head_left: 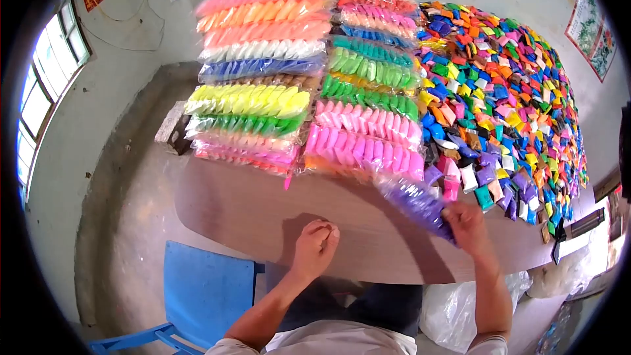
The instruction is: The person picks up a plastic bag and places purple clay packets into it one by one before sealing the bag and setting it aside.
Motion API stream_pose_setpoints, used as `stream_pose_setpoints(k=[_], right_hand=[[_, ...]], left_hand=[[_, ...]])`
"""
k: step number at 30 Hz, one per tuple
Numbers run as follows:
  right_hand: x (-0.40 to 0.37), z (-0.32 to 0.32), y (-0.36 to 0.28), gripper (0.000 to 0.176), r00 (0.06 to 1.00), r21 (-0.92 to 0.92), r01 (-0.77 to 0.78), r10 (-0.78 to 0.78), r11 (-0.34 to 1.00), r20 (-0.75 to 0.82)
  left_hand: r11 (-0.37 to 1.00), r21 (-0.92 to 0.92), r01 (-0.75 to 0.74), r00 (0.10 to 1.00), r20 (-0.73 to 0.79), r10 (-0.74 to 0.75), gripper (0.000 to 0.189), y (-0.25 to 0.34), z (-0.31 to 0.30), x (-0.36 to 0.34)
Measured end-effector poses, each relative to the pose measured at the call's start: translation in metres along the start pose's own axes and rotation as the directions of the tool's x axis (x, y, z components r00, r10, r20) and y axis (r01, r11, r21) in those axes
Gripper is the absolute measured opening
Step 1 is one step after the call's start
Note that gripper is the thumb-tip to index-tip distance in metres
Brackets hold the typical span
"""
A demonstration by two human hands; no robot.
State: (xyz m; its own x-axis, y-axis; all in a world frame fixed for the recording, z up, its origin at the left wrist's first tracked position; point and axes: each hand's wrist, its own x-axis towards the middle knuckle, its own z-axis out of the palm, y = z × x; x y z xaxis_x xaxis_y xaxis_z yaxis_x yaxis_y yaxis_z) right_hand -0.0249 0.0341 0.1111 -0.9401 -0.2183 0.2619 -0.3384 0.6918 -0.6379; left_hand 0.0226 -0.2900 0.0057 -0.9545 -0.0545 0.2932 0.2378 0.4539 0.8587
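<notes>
My right hand grips one end of a clear plastic bag of purple packets. The bag slants up and left over the table, its far end by the front of the right stack. My left hand is curled closed above the table's near edge, and nothing shows in it. Closest to the bag's far end is a bag of pink-violet packets at the front of the right stack. The left stack includes a bag of yellow packets and other colours.
A large heap of loose coloured packets covers the table's right side. The brown tabletop has a rounded left end. A blue chair stands at lower left, and clear plastic sheeting hangs below the table at right.
</notes>
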Motion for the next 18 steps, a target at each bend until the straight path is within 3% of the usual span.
stream_pose_setpoints(k=[2,5,13,18], right_hand=[[0.028,-0.019,0.002,0.02,0.987,0.05,-0.153,0.15,0.987,0.063],[0.084,-0.041,-0.003,0.026,0.993,-0.05,-0.057,0.062,0.997,0.101],[0.243,-0.028,-0.007,0.03,0.944,-0.193,-0.013,0.076,0.981,0.32],[0.311,0.005,0.0,0.027,0.903,-0.039,-0.139,0.143,0.99,0.406]], left_hand=[[1.0,0.023,-0.011,1.0,-0.015,0.012,0.017,-0.001,0.002,0.0],[0.998,0.052,-0.031,0.999,-0.019,0.032,0.015,-0.001,0.002,0.001],[0.988,0.123,-0.088,0.996,0.006,0.088,0.01,0.002,0.0,0.005],[0.995,0.047,-0.087,0.996,0.033,0.085,0.009,0.004,-0.003,0.008]])
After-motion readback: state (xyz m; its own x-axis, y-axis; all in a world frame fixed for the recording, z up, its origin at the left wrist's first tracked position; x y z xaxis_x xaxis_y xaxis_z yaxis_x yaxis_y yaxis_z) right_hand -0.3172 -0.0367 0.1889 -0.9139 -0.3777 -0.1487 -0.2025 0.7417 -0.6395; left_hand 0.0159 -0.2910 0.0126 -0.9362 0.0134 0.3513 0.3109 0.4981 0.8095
